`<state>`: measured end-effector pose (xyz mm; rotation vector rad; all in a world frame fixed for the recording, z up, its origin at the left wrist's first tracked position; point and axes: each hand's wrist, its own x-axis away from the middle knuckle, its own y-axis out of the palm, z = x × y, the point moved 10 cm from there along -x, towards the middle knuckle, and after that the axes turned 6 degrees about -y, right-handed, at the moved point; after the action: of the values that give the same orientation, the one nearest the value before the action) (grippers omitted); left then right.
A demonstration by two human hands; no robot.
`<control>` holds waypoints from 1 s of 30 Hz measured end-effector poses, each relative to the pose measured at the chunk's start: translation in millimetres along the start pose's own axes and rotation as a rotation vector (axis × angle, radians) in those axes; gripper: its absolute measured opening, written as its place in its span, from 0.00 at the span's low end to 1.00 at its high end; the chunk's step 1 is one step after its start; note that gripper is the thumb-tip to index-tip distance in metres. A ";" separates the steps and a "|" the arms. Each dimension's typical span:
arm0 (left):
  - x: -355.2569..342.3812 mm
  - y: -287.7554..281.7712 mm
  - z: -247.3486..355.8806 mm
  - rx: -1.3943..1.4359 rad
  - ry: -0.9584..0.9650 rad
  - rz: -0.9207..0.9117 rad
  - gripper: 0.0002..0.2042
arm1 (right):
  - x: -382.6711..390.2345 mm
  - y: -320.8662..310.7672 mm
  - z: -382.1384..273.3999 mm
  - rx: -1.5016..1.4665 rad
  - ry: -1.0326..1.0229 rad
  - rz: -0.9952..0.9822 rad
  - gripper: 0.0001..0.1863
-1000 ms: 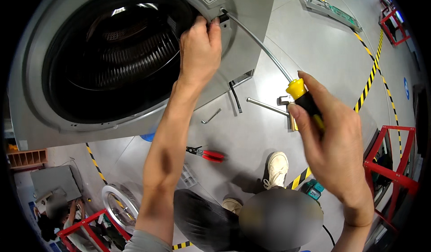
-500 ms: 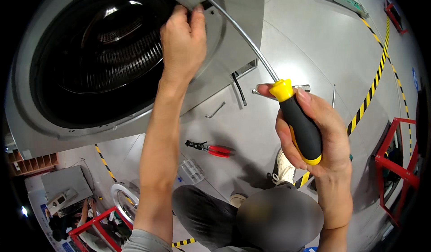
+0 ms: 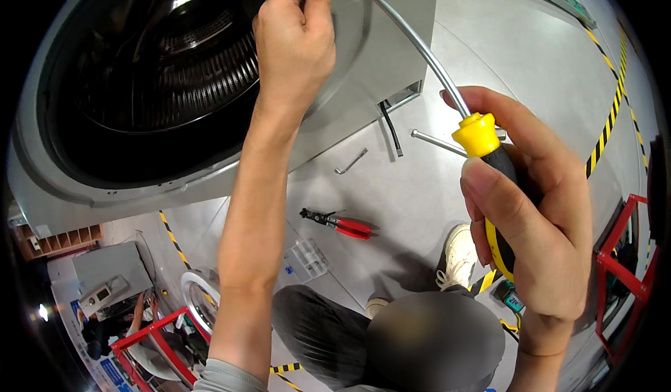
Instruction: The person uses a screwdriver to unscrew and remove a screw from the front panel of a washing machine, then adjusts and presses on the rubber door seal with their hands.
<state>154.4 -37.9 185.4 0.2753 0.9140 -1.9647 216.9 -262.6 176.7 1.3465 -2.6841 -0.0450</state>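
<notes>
My right hand is wrapped round the black-and-yellow handle of a screwdriver. Its long metal shaft slants up and left over the grey front panel of a front-loading washing machine, and the tip lies beyond the top edge of the picture. My left hand is closed in a pinch at the upper right rim of the round drum opening. What those fingers grip is mostly hidden; a dark slot or clip and a small hole show beside them.
On the floor lie red-handled pliers, an L-shaped wrench, a metal rod-like tool and a clear compartment box. A black cable hangs from the machine's lower opening. Red frames stand right and lower left, where another person's hands show.
The machine and my left hand sit higher in the picture. My right hand has shifted right and turned, its thumb now across the screwdriver's collar; the screwdriver's tip has left the view.
</notes>
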 end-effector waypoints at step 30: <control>384.9 21.3 -73.2 -0.069 -0.491 -0.499 0.10 | 76.0 10.3 111.3 -0.213 -0.075 -1.066 0.29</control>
<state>-52.1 -244.4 -76.6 -0.5054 0.7638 -2.2923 148.6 -321.1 75.7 2.4960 -1.6198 -0.4657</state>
